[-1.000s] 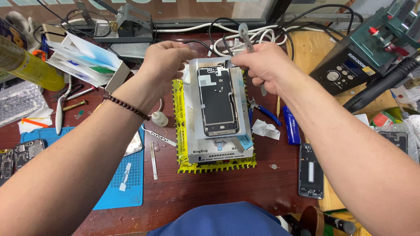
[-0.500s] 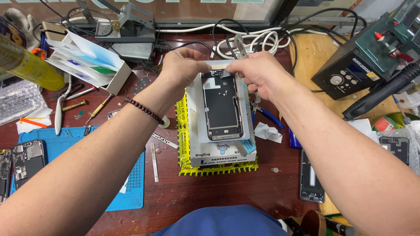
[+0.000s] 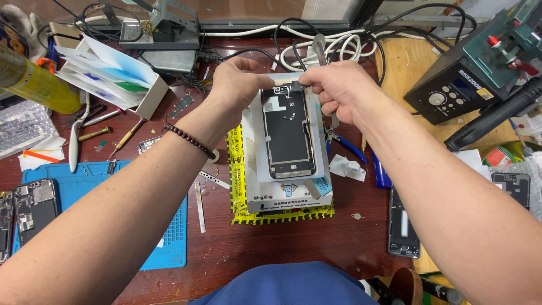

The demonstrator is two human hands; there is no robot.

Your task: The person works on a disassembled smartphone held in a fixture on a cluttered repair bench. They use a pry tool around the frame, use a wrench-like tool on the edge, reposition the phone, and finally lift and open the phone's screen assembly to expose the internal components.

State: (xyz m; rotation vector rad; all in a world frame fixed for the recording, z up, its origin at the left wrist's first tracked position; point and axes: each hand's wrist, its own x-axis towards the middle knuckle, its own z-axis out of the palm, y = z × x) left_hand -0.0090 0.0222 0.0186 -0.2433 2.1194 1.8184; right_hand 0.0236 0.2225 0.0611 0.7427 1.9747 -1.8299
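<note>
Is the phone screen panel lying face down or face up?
Face down: the phone screen panel shows its dark back with bare metal shielding and flex parts.

A phone repair workshop. A dark red wooden table (image 3: 271, 248) is crowded with repair gear: a black soldering station box with dials (image 3: 451, 90) at two o'clock, a blue silicone work mat (image 3: 164, 237) at eight o'clock, opened phone bodies (image 3: 35, 209) at nine, and tangled white cables (image 3: 339, 48) at twelve.
</note>
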